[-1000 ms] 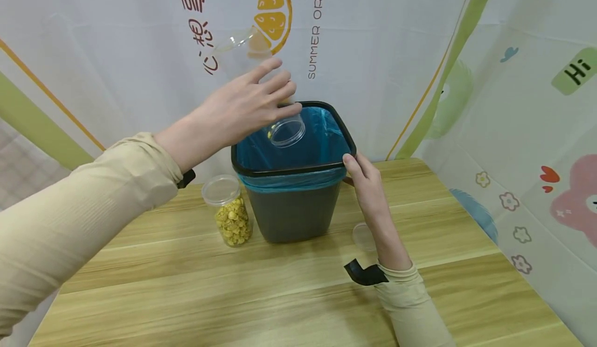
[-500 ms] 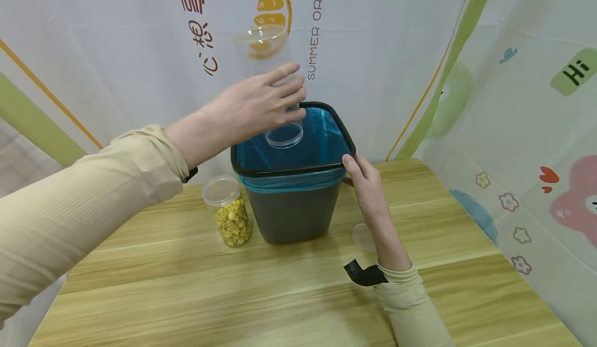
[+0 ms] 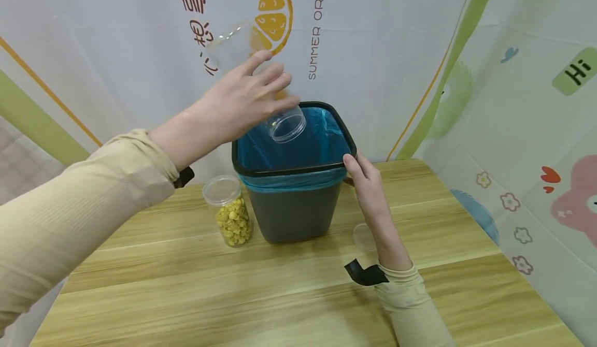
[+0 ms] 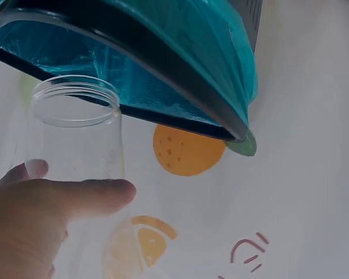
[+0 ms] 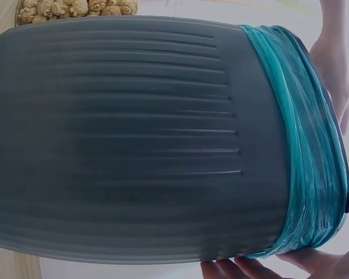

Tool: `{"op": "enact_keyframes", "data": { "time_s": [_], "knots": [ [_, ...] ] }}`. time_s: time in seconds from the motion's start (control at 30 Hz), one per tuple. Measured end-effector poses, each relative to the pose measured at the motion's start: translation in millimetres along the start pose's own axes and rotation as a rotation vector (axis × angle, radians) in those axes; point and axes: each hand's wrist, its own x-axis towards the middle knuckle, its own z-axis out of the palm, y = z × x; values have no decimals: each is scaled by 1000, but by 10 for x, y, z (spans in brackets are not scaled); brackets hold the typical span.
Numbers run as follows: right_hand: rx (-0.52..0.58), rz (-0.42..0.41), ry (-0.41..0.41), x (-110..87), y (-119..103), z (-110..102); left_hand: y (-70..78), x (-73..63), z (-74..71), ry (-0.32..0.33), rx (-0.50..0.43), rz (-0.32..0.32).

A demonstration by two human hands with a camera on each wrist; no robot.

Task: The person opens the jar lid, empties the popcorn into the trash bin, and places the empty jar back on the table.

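In the head view, my left hand (image 3: 238, 98) grips an uncapped clear plastic jar (image 3: 288, 125), tipped with its mouth down over the trash bin (image 3: 294, 212). The jar's threaded mouth shows close to the bin's opening in the left wrist view, where the thumb (image 4: 99, 195) lies across its see-through wall. The bin is dark grey with a black rim and a blue liner bag (image 3: 322, 129). My right hand (image 3: 366, 181) holds the rim at the bin's right front corner, thumb on top. In the right wrist view, its fingers (image 5: 256, 268) curl against the bin's side.
A lidded clear jar of yellow popcorn (image 3: 234, 221) stands on the wooden table (image 3: 210, 295), left of the bin. A clear round lid (image 3: 364, 237) lies by my right forearm. A printed curtain (image 3: 373, 36) hangs right behind the bin.
My left hand swung the jar more upright and a little right half a second ago. It is now back to the left, with the jar slanted again. My right hand and the bin stay put.
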Motion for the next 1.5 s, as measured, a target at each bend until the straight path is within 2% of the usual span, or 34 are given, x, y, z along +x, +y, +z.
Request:
{"op": "enact_keyframes", "data": {
  "time_s": [0.13, 0.33, 0.6, 0.7, 0.93, 1.2, 1.37, 1.5],
  "knots": [
    [8, -6, -2, 0, 4, 2, -6, -77, -15, -19, -65, -68],
    [5, -8, -2, 2, 10, -2, -14, -209, 7, 59, -165, -180],
    [6, -3, -8, -3, 14, -6, -16, -377, 40, 83, -381, -400],
    [4, 1, -9, -5, 16, -3, -5, -456, 54, 73, -483, -493],
    [-5, -1, -10, 3, 24, -2, -13, -639, 40, -2, -669, -679],
    [-4, -3, -14, 9, 32, -14, -22, -810, 49, -15, -875, -833],
    [-3, -6, -16, 10, 27, -4, -25, -968, 100, -21, -998, -922],
    [-3, -9, -16, 14, 21, 12, -8, -1118, 160, -39, -1061, -998]
  ]
}}
